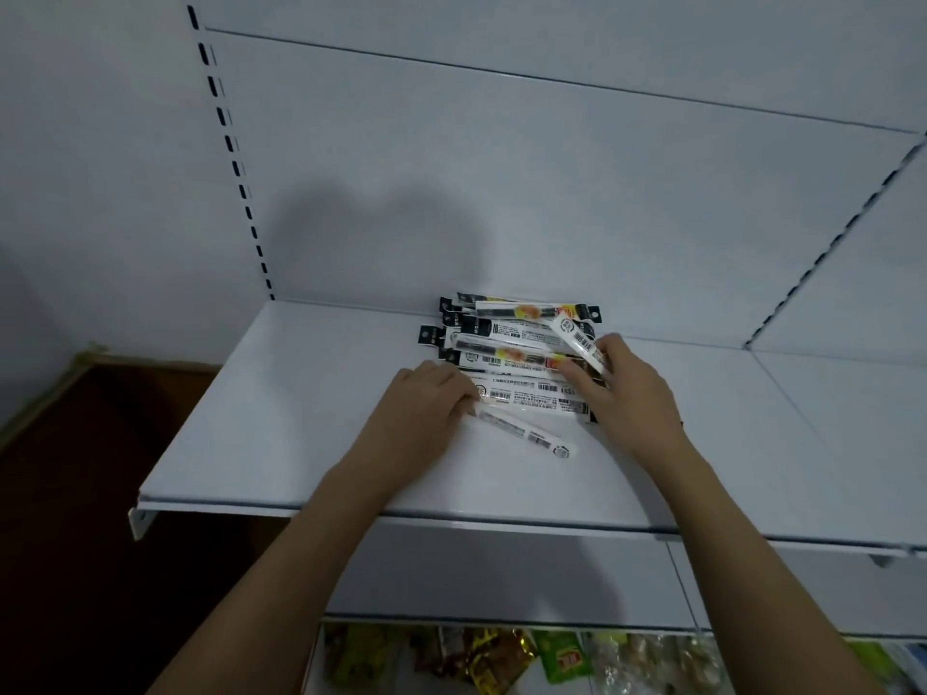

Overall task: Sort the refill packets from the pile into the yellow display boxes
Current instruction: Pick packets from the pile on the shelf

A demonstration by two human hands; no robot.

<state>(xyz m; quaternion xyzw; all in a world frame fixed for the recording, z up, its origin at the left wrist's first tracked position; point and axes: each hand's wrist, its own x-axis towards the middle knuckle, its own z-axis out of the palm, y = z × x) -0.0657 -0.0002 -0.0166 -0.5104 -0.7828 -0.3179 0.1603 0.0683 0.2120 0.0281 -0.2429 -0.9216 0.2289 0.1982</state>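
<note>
My right hand (629,393) pinches one white packet (579,341) between thumb and curled fingers, near its lower end. That packet tilts up and away to the left, its far end lying over the top of the pile (516,351). A barcode shows on its upper face.

My left hand (421,408) rests on the left near corner of the pile, knuckles up, fingers curled down at the near end of a second white packet (521,433). I cannot tell for sure whether those fingers truly grip it or only press on it, as the fingertips are hidden under the hand. This second packet lies flat on the shelf (281,403), just in front of the pile, slanting toward the right and toward me, with a round mark at its free end.

The pile of refill packets sits between my two hands, toward the back of the white shelf, close to the back panel (501,168). The packets lie mostly crosswise, stacked loosely over each other. Some show black ends with a hang hole, some show orange and yellow print, and the nearer ones lie with white barcode sides up.

Both my forearms reach in from the bottom edge over the front lip of the shelf. Below the shelf, a lower level holds green and gold snack bags (557,654). A slotted upright (236,163) runs up the wall on the left.
</note>
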